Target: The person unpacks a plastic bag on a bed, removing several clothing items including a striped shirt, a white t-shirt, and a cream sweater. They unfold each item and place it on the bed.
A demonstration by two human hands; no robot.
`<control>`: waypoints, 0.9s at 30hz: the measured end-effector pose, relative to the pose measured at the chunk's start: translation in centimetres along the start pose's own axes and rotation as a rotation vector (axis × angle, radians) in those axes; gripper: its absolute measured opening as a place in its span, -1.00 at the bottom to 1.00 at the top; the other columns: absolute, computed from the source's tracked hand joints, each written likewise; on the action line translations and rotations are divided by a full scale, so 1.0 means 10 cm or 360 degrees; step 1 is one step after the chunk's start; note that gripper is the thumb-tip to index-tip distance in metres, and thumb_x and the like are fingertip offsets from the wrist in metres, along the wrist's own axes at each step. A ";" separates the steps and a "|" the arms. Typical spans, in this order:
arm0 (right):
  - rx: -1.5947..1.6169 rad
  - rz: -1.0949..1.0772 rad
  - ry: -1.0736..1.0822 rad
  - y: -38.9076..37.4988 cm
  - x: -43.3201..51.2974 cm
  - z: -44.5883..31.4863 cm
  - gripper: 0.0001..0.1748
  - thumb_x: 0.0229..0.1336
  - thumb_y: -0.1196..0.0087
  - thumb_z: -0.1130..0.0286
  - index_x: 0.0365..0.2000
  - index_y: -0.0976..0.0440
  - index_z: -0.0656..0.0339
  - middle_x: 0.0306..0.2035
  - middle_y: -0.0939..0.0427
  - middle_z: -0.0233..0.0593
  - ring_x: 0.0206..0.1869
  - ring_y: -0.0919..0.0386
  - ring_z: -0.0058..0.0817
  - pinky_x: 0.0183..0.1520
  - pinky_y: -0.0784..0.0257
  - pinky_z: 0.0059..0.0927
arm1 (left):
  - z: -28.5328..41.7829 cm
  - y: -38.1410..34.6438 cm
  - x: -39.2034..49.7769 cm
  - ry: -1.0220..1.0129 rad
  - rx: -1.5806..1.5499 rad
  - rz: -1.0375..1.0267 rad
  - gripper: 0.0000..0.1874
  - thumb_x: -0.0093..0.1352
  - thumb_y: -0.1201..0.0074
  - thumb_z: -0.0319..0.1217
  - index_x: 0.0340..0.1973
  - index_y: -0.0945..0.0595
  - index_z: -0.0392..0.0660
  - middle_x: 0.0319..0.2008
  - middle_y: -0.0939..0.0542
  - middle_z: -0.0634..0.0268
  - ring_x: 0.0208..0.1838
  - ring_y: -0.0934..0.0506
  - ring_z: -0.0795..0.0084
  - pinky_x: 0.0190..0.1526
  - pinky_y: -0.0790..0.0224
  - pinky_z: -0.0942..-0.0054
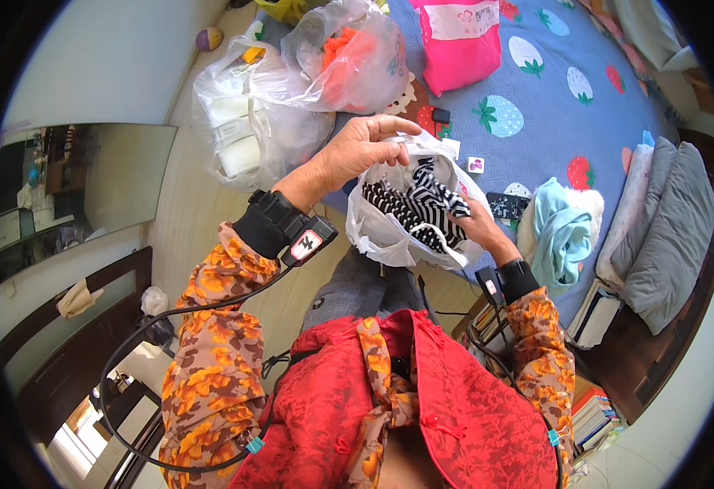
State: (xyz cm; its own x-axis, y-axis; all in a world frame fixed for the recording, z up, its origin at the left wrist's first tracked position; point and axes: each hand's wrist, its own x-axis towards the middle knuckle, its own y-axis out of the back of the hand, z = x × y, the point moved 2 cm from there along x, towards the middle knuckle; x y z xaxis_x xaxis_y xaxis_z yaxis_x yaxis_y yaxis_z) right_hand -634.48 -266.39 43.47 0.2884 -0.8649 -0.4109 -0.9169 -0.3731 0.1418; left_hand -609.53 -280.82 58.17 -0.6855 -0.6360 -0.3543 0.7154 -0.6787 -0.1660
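A white plastic bag (381, 235) stands open in front of me at the bed's edge. Black-and-white striped and dotted fabric (418, 208) lies inside it. With my left hand (366, 150) I grip the bag's upper left rim between thumb and fingers. My right hand (482, 226) reaches in at the right side of the opening and holds a fold of the striped fabric; its fingertips are partly hidden by the cloth.
Clear plastic bags (259, 122) and a pink bag (462, 55) lie on the strawberry-print bed (534, 110). At the right are a black phone (507, 206), a light-blue cloth (558, 232) and grey pillows (674, 244). Cables run along both my sleeves.
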 end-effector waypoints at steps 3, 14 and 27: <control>0.0310 0.0185 0.0163 -0.02 -0.17 -0.13 -0.58 0.18 -0.10 0.49 0.05 -0.41 0.38 -0.14 -0.58 -0.26 -0.11 -0.47 -0.52 0.04 -0.37 -0.46 | -0.05 -0.01 0.00 0.0006 -0.0005 -0.0015 -0.60 0.37 -0.07 -0.45 0.13 -0.55 -0.16 -0.34 -0.64 0.40 -0.29 -0.51 0.69 -0.22 -0.35 0.64; 0.2070 0.0422 -0.0356 0.05 -0.27 0.06 -0.68 0.35 0.03 0.40 0.03 -0.44 0.35 -0.06 -0.61 -0.15 -0.07 -0.62 -0.41 0.01 -0.57 -0.38 | -0.15 -0.01 -0.04 -0.0002 -0.0015 0.0027 -0.60 0.37 -0.02 -0.54 0.14 -0.52 -0.23 -0.28 -0.62 0.37 -0.19 -0.54 0.64 -0.06 -0.41 0.59; 0.2092 0.0182 0.0834 0.76 -1.14 -0.40 -0.58 0.32 0.15 0.29 0.08 -0.39 0.32 0.08 -0.50 -0.05 0.10 -0.49 -0.26 0.22 -0.30 -0.20 | -0.01 -0.24 -0.23 -0.0733 0.0801 0.0442 -0.58 0.22 -0.02 -0.57 0.03 -0.56 -0.21 -0.09 -0.59 0.11 0.00 -0.54 0.23 0.06 -0.40 0.37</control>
State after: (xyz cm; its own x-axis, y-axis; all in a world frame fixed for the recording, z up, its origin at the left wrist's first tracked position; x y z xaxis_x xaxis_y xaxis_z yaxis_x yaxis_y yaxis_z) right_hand -643.64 -260.73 52.85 -0.0023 -0.9993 -0.0368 -0.4430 0.0340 -0.8959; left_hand -609.62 -277.74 59.31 -0.5548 -0.8234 0.1192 0.7982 -0.4863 0.3556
